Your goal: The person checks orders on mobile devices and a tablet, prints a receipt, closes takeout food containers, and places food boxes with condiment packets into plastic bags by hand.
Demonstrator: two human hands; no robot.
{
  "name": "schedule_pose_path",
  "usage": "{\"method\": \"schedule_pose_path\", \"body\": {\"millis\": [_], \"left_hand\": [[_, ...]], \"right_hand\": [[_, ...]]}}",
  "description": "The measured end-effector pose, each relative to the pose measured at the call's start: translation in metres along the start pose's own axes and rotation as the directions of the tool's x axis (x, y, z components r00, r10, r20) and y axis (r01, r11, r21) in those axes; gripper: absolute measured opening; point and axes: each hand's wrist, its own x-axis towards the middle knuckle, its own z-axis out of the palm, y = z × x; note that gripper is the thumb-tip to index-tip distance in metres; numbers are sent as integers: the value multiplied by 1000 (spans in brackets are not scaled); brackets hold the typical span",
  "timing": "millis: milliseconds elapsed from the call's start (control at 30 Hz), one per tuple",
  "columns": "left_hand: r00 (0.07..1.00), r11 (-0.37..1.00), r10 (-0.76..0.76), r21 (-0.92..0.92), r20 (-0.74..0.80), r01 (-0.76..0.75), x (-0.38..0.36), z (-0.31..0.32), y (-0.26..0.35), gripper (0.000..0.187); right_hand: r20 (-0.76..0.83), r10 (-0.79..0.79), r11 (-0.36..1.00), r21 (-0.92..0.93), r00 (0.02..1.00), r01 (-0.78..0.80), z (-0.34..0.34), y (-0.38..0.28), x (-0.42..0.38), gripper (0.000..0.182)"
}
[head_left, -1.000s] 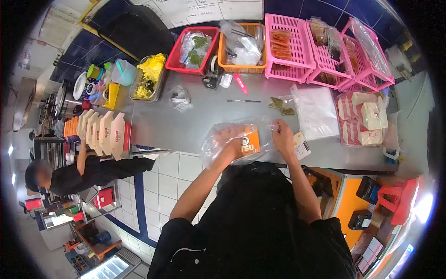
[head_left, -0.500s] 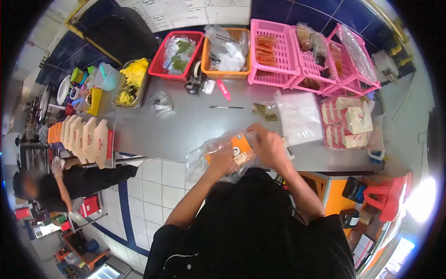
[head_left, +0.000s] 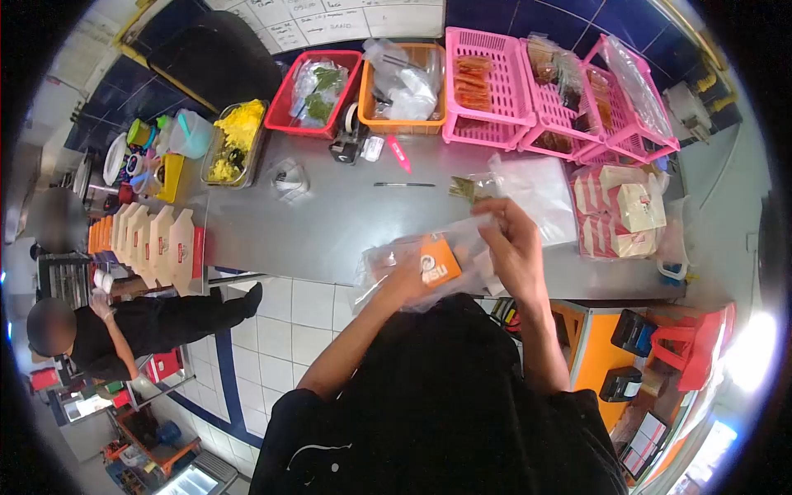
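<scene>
In the lower middle of the frame, the left hand [head_left: 400, 285] is closed around an orange lettered packet [head_left: 440, 262], its fingertips hidden by the crumpled clear plastic bag [head_left: 378, 266] about it. Right of it, the right hand [head_left: 516, 252] has thumb and forefinger drawn close at the bag's upper right; I cannot tell whether film is pinched between. Handling this well probably means firm, even support on the left, since the bag overlaps the steel counter's [head_left: 318, 235] front edge, and a light fingertip touch on the slippery film. Beyond lie a pen [head_left: 404, 185], centre, and white plastic sheets [head_left: 544, 202], right of centre.
</scene>
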Motion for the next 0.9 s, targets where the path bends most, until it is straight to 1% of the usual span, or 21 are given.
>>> {"method": "schedule_pose_path", "body": {"millis": [33,67,100,133,200,233,300,367,433,467,500,533,567,600,633,667,733,767,800,833,900], "left_hand": [[1000,994,-18,-105,-9,17,6,-15,10,113],[996,978,-86,189,-11,86,14,-24,15,114],[988,872,-152,467,-35,150,18,-29,17,115],[985,870,-163,463,-51,168,23,-23,5,115],[991,876,28,481,-133,40,35,-6,-28,113],[989,878,19,476,-147,54,24,-25,-11,113],[975,895,26,439,-221,76,-13,-63,32,97],[971,929,97,369,-220,-9,-50,-109,54,95],[959,955,245,205,-143,-214,-102,-144,58,90],[939,933,326,195,-106,-302,-124,-163,69,88],[916,908,393,192,-77,-373,-142,-179,74,86],[928,920,360,206,-101,-334,-149,-186,71,86],[886,938,344,149,-310,-312,-152,-190,71,85],[803,946,314,94,-506,-310,-153,-192,72,84],[797,953,297,105,-526,-285,-147,-185,71,84],[737,971,222,212,-638,-109,-133,-171,63,78],[642,956,165,283,-748,84,-118,-146,29,72],[763,975,-21,156,-646,159,-113,-129,7,64],[849,968,-195,42,-492,246,-111,-127,7,56],[856,972,-185,40,-482,232,-112,-130,5,56],[897,966,-229,-205,-378,160,-125,-138,-2,31]], "right_hand": [[7,-1,1000,4,1000,1,1,-4,-8,18],[52,-38,999,10,998,38,3,-7,-16,17],[99,-82,997,19,992,80,5,-10,-19,15],[123,13,1000,-15,992,-11,3,-11,-19,14],[118,29,998,-60,993,-22,5,-18,-18,14],[89,53,993,-108,995,-43,4,-18,-17,14],[136,67,984,-171,989,-43,-2,-10,-18,16],[93,-96,951,-287,991,119,-5,-1,-17,18],[84,-98,952,-284,992,118,-13,4,-15,19],[85,-104,956,-267,991,124,-13,7,-13,21],[63,-55,967,-247,997,69,-11,3,-11,20],[75,-24,978,-206,997,39,-11,3,-8,20],[90,7,985,-170,996,8,-8,3,-6,20],[125,-7,988,-155,992,26,0,0,-5,20],[113,-48,993,-102,992,60,8,-3,-4,20],[91,-86,994,-53,992,91,13,-6,-3,20],[149,-93,992,-76,984,105,16,-10,-2,20],[185,-84,988,-108,979,106,15,-11,-1,20],[179,-84,988,-114,980,105,13,-13,1,20],[192,-106,975,-172,976,140,9,-14,4,20],[193,-95,956,-257,976,144,-1,-11,3,20]]}}
